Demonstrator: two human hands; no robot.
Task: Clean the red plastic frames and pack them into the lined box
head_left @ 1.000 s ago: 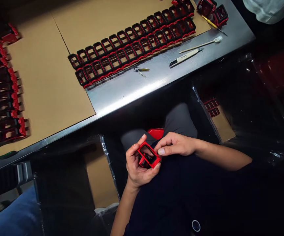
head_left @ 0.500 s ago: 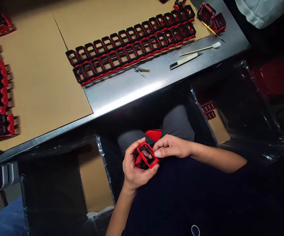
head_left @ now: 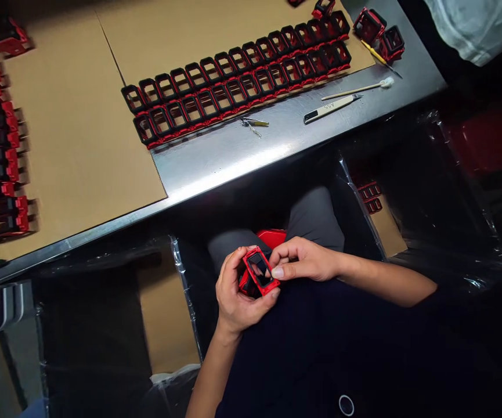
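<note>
My left hand (head_left: 237, 299) is wrapped around a small red-and-black plastic frame (head_left: 272, 287), tilted above my lap. Its rectangular opening faces up towards me, and its lower part is partly covered by the left fingers. My right hand (head_left: 303, 259) pinches the frame's right rim, with the thumb on the edge. The right fingertips are partly hidden behind or inside the frame, so I cannot make out whether they hold a small piece as well.
Two long rows of similar frames (head_left: 207, 73) stand on cardboard (head_left: 72, 128) on a metal table (head_left: 207, 168). More frames (head_left: 18, 157) line the left. Nail clippers (head_left: 255, 122), a craft knife (head_left: 331, 108), a cotton swab (head_left: 355, 93) and a yellow-handled tool (head_left: 375, 52) lie nearby. Black plastic-lined bins (head_left: 94, 325) flank me.
The frame has turned slightly in my hands, and the right thumb sits a little lower along its rim. Both hands keep their hold. The table has shifted slightly rightward in view.
</note>
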